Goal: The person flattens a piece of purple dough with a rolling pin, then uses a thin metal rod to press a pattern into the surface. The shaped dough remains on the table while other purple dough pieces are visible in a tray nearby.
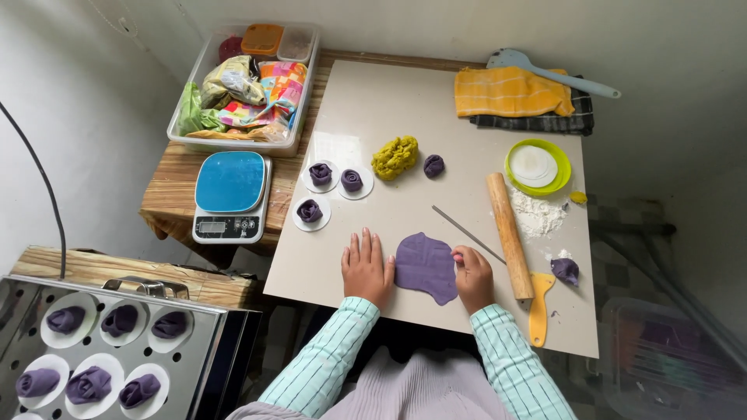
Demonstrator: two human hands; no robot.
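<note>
A flat sheet of purple dough (425,266) lies on the pale work board (389,117) near its front edge. My left hand (366,268) rests flat on the board, touching the sheet's left edge. My right hand (473,277) pinches the sheet's right edge, fingers bent. A thin metal stick (465,232) lies just behind my right hand. Beside it lies a wooden rolling pin (509,234). Three purple dough roses (320,173) sit on white paper discs further back, near a yellow dough lump (394,157) and a small purple ball (433,165).
A digital scale (231,196) and a clear bin of packets (247,82) stand at the left. A steel steamer tray (109,350) holds several purple roses. A yellow scraper (538,307), a purple scrap (565,270), flour (537,215), a green lid (538,166), towels (512,93) and a spatula (545,74) are on the right.
</note>
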